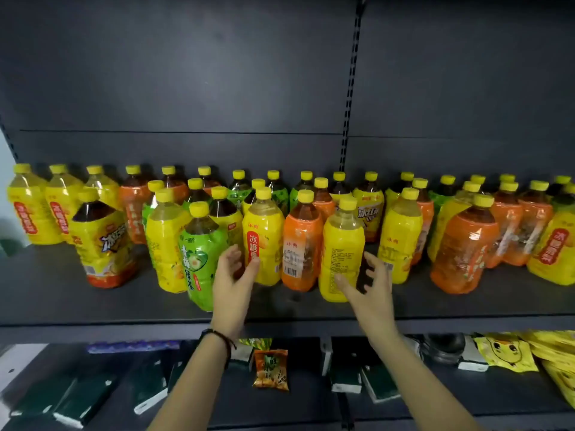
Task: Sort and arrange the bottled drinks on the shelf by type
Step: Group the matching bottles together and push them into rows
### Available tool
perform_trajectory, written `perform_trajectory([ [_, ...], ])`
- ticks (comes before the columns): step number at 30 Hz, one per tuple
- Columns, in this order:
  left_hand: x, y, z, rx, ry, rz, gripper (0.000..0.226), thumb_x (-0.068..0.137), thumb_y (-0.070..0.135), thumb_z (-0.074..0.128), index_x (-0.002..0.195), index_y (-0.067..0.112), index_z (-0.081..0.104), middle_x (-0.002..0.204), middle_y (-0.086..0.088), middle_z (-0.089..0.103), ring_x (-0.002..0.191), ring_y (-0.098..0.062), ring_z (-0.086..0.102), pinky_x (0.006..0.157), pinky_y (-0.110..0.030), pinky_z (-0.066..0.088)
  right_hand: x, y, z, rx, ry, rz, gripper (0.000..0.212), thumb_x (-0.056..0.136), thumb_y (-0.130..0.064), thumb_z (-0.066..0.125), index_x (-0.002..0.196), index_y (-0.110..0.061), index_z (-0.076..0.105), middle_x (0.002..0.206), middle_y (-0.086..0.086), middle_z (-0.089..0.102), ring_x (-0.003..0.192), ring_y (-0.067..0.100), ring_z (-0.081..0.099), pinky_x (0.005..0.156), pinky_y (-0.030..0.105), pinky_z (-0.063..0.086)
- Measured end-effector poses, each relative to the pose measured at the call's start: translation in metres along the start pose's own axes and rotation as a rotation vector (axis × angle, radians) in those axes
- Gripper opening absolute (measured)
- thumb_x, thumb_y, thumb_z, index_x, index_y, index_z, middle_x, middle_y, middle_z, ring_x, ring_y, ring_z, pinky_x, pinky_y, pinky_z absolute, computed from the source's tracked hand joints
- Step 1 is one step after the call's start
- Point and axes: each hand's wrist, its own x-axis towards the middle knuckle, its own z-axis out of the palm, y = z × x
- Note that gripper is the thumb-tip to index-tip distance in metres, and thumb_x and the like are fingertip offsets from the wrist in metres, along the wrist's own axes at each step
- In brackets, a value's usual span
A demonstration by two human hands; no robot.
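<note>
Forearms (193, 384) rise to a left hand (231, 283) by one yellow bottle (264, 241) and a right hand (373, 290) by another yellow bottle (342, 244), perhaps touching, both hands spread, holding nothing; bottles stand mixed on the shelf (311, 309), so grip each mid-body and lift clear of neighbours.

This is a shop. A dark grey metal shelf (124, 301) with a flat back panel and a slotted steel upright (350, 88) carries dozens of plastic drink bottles with yellow caps (264, 241), many sharing the same printed labels, standing in rows. The lower shelf (311, 405) holds an orange snack packet (270, 370), stacked yellow foil packets (505, 353) and dark green boxes (84, 396).
</note>
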Motion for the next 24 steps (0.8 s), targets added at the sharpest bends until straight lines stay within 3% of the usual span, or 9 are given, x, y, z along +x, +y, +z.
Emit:
perform_trajectory([
  [4,0.029,-0.002,0.022,-0.011,-0.038,-0.019,0.073,0.087,0.035,0.064,0.148,0.019,0.027,0.145,0.001,0.041,0.131,-0.012,0.039,0.11,-0.038,0.036,0.024,0.006,0.018,0.014,0.013,-0.024,0.095,0.062,-0.045,0.083,0.137,-0.036,0.026,0.134,-0.006,0.033,0.132,0.02,0.033,0.107,0.044,0.037],
  [6,0.04,-0.007,0.033,-0.045,-0.042,-0.046,0.086,0.082,0.045,0.066,0.15,0.021,0.02,0.151,0.002,0.035,0.133,-0.01,0.036,0.112,-0.041,0.034,0.032,0.012,0.029,0.004,0.058,-0.016,0.11,0.052,-0.052,0.081,0.142,-0.028,0.022,0.14,0.001,0.033,0.133,0.024,0.033,0.108,0.048,0.037],
  [8,0.052,-0.012,0.04,-0.037,-0.017,-0.07,0.099,0.073,0.062,0.068,0.151,0.027,0.018,0.151,0.001,0.033,0.136,-0.015,0.035,0.112,-0.046,0.034,0.039,0.014,0.036,-0.015,0.093,-0.03,0.117,0.051,-0.046,0.087,0.143,-0.02,0.02,0.141,0.007,0.033,0.132,0.026,0.034,0.106,0.046,0.038],
  [10,0.061,-0.018,0.047,0.018,0.009,-0.097,0.097,0.075,0.063,0.066,0.151,0.028,0.018,0.15,-0.003,0.029,0.139,-0.022,0.029,0.115,-0.046,0.027,0.045,0.023,0.039,-0.03,0.116,-0.052,0.112,0.056,-0.033,0.091,0.142,-0.016,0.022,0.139,0.008,0.035,0.129,0.026,0.038,0.104,0.044,0.041],
  [12,0.063,-0.021,0.052,0.067,0.055,-0.127,0.093,0.077,0.059,0.065,0.151,0.029,0.018,0.149,-0.007,0.024,0.139,-0.027,0.024,0.114,-0.044,0.024,0.05,0.031,0.037,-0.026,0.106,-0.063,0.104,0.058,-0.032,0.09,0.138,-0.022,0.024,0.134,0.006,0.039,0.127,0.026,0.042,0.102,0.045,0.044],
  [19,0.061,-0.03,0.057,0.2,0.147,-0.077,0.111,0.053,0.082,0.05,0.147,0.029,0.026,0.148,-0.008,0.021,0.137,-0.028,0.021,0.114,-0.05,0.024,0.072,0.044,-0.002,0.128,-0.168,-0.041,0.087,0.054,-0.044,0.083,0.124,-0.043,0.032,0.131,-0.003,0.047,0.12,0.013,0.051,0.099,0.044,0.049],
  [21,0.052,-0.033,0.062,0.241,0.202,-0.02,0.11,0.052,0.08,0.05,0.143,0.02,0.032,0.143,-0.01,0.026,0.132,-0.023,0.023,0.111,-0.046,0.027,0.078,0.049,-0.012,0.136,-0.218,-0.031,0.087,0.053,-0.059,0.083,0.124,-0.058,0.034,0.138,-0.007,0.046,0.127,0.013,0.047,0.103,0.045,0.045],
  [24,0.041,-0.047,0.063,0.174,0.21,0.058,0.095,0.056,0.072,0.064,0.13,0.019,0.035,0.128,-0.003,0.032,0.123,-0.013,0.028,0.102,-0.035,0.035,0.081,0.055,-0.019,0.15,-0.284,-0.01,0.096,0.054,-0.068,0.078,0.138,-0.054,0.032,0.146,-0.011,0.041,0.134,0.011,0.041,0.108,0.047,0.041],
])
